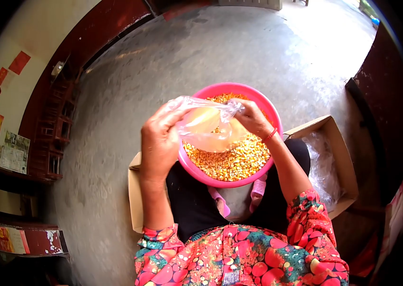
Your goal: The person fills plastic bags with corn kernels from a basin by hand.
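Head view: two hands (160, 137) (257, 120), one bag (205, 142)

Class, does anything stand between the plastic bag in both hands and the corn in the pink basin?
Nothing visible does. The plastic bag, gripped by the left hand and the right hand, appears over the pink basin, with corn showing around and below it.

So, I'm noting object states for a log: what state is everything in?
Clear plastic bag: held up, contents unclear
Left hand: closed on the bag
Right hand: pinching the bag
Pink basin: upright, partly filled
Corn kernels: loose in the basin
Cardboard box at right: open, holding crumpled clear plastic
Cardboard at left: mostly hidden, state unclear
Pink slippers: worn
Red bracelet: worn on the right wrist
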A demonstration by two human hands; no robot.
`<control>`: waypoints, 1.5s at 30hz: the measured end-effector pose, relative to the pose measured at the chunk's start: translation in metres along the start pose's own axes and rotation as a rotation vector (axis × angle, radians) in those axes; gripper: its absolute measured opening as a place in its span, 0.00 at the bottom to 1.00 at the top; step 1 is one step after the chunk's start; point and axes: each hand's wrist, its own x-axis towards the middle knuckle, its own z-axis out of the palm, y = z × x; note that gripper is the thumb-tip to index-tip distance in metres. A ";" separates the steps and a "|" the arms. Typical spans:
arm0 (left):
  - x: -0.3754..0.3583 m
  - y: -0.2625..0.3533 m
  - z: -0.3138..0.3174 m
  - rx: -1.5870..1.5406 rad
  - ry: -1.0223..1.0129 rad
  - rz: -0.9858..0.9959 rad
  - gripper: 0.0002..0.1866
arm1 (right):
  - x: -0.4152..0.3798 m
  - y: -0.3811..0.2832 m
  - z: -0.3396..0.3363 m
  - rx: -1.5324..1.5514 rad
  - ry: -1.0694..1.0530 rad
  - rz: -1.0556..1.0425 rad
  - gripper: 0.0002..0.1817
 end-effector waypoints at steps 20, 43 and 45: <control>-0.063 -0.072 0.052 0.045 -0.462 -0.103 0.57 | 0.003 -0.029 -0.034 0.762 0.292 -0.229 0.22; -0.054 -0.086 0.096 -0.836 0.298 -0.412 0.10 | -0.008 0.022 0.001 -0.455 -0.379 0.105 0.47; -0.055 -0.076 0.106 -0.772 0.184 -0.409 0.10 | -0.011 0.036 0.024 -0.398 -0.283 0.011 0.44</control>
